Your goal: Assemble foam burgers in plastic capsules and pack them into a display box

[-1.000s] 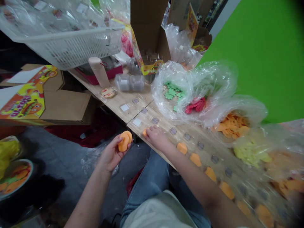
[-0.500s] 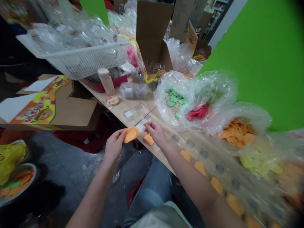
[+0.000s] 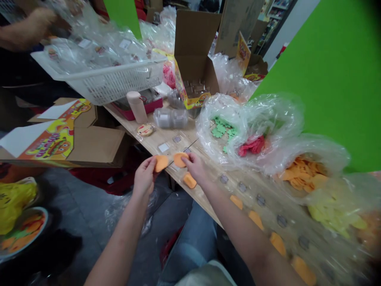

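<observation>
My left hand (image 3: 144, 174) pinches an orange foam disc (image 3: 161, 163) between thumb and fingers, just off the table's front edge; whether it is one disc or a small stack I cannot tell. In my right hand (image 3: 195, 166) is another round orange foam piece (image 3: 180, 159), gripped at its right side above the table. Below that hand, an orange piece (image 3: 189, 180) lies near the edge. More orange pieces (image 3: 256, 219) run in a row along the front edge to the right, with small clear plastic packs (image 3: 260, 199) in a line behind them.
Open plastic bags hold green shapes (image 3: 223, 129), red pieces (image 3: 252, 145), orange discs (image 3: 303, 174) and yellow pieces (image 3: 330, 212). A white basket (image 3: 113, 81), a pale bottle (image 3: 137, 107) and an open carton (image 3: 196, 51) stand behind. Flat printed cardboard (image 3: 95, 147) is at left. Another person's hand (image 3: 38, 28) shows top left.
My right hand, which had no visible disc, now holds an orange one beside the left hand's. Another person's arm has come into view at the top left. The view has shifted slightly.
</observation>
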Available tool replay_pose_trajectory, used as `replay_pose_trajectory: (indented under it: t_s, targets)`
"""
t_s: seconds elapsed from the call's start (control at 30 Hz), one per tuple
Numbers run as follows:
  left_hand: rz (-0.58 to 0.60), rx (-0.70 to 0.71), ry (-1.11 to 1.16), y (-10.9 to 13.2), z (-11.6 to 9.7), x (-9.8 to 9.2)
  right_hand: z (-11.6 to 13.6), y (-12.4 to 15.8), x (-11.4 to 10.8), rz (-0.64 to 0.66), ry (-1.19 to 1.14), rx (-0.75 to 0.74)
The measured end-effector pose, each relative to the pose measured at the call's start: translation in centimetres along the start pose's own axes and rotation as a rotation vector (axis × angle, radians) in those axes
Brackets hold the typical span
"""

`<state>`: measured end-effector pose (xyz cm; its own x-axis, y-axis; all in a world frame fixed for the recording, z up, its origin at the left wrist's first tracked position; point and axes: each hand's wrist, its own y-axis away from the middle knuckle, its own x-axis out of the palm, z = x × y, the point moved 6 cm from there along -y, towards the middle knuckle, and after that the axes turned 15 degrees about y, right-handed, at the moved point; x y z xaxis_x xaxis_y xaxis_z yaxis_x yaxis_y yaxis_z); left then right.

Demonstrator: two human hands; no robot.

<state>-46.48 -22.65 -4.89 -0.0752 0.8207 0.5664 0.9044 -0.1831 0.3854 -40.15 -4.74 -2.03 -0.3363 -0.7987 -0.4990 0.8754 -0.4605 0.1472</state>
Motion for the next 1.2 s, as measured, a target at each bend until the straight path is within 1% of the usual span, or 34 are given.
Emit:
replay_pose_trajectory:
  t_s: [0.03, 0.07, 0.1, 0.17, 0.23, 0.3, 0.4, 0.5, 0.6, 0.67, 0.73, 0.8, 0.87, 0.9, 0.97, 1.03, 1.1, 1.2]
  targets:
    - [-0.03, -0.001, 0.01, -0.3, -0.2, -0.7, 0.1, -0.3, -0.5, -0.091, 0.127, -0.042]
    - [-0.041, -0.023, 0.01, -0.5, -0.4, -1.4, 0.4, -0.5, -0.7, -0.126, 0.23, -0.085]
    - [-0.039, -0.055, 0.004, -0.5, -0.4, -1.8, 0.7, -0.7, -0.4, -0.112, 0.311, -0.132]
    - [-0.002, -0.125, -0.024, -0.1, -0.3, -2.2, 1.2, -0.8, 0.8, -0.017, 0.464, -0.252]
    - [0.055, -0.176, -0.049, 0.5, 0.1, -1.9, 1.6, -0.8, 1.8, 0.006, 0.666, -0.373]
    - [0.097, -0.201, -0.056, 1.1, 0.5, -1.4, 1.6, -0.7, 2.6, -0.023, 0.876, -0.461]
    - [0.108, -0.189, -0.075, 1.1, 0.6, -1.1, 1.2, -0.8, 2.9, -0.072, 1.046, -0.51]
    - [0.091, -0.147, -0.14, 0.2, -0.4, -1.2, 1.2, -0.6, 2.2, -0.165, 1.068, -0.488]
    - [0.127, -0.018, -0.323, -1.4, -2.7, -0.3, 1.4, 0.3, 1.6, -0.201, 1.046, -0.481]
    - [0.167, 0.094, -0.462, -3.1, -4.3, 1.1, 1.2, 1.2, 1.8, -0.177, 1.043, -0.523]
    - [0.205, 0.166, -0.57, -5.3, -5.4, 3.0, 0.9, 2.0, 2.3, -0.153, 1.044, -0.568]
    - [0.245, 0.218, -0.683, -7.7, -5.8, 5.1, 0.6, 2.5, 2.6, -0.159, 1.042, -0.588]
    - [0.298, 0.277, -0.833, -9.7, -5.6, 7.0, 0.8, 2.8, 2.2, -0.192, 1.031, -0.594]
    - [0.33, 0.307, -0.913, -10.3, -5.3, 7.7, 1.0, 3.1, 1.8, -0.212, 1.019, -0.599]
    - [0.395, 0.368, -1.067, -10.6, -4.4, 8.7, 1.8, 3.8, 0.6, -0.253, 0.98, -0.618]
    - [0.434, 0.448, -1.201, -9.8, -3.6, 8.9, 2.6, 4.9, -0.9, -0.273, 0.932, -0.643]
    - [0.418, 0.549, -1.31, -8.5, -3.4, 8.5, 3.0, 6.3, -2.3, -0.275, 0.882, -0.678]
    - [0.362, 0.677, -1.434, -6.7, -3.5, 7.7, 2.7, 8.6, -3.8, -0.264, 0.824, -0.725]
